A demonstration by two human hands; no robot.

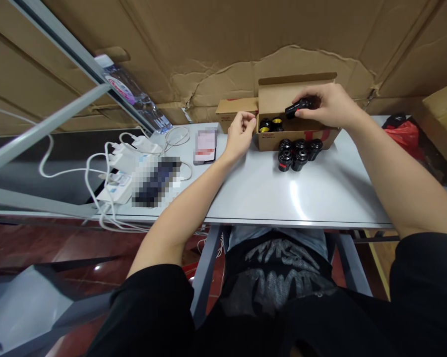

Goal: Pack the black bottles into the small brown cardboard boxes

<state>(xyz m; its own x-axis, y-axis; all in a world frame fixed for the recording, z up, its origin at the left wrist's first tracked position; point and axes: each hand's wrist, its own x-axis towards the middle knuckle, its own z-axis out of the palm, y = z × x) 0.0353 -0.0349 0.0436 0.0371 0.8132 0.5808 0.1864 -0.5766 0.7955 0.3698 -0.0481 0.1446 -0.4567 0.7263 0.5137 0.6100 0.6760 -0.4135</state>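
An open cardboard box (295, 140) stands at the back of the white table, its rear flap raised. Inside its left part are several black cylindrical parts (271, 124), some with yellow rings. Over the box's opening, my right hand (325, 105) grips a black cylinder (296, 107) with a small red mark, held tilted. My left hand (241, 130) is at the box's left edge, fingers curled together; whether they pinch the edge or anything else is too small to tell. In front of the box, several black cylinders (299, 156) stand grouped on the table.
A smaller carton (234, 108) is behind my left hand. Further left are a phone-like item (205, 147), a dark blurred device (157, 182), white power strips (123, 184) with cables, and a leaning water bottle (136, 96). A red bag (405, 138) lies at right.
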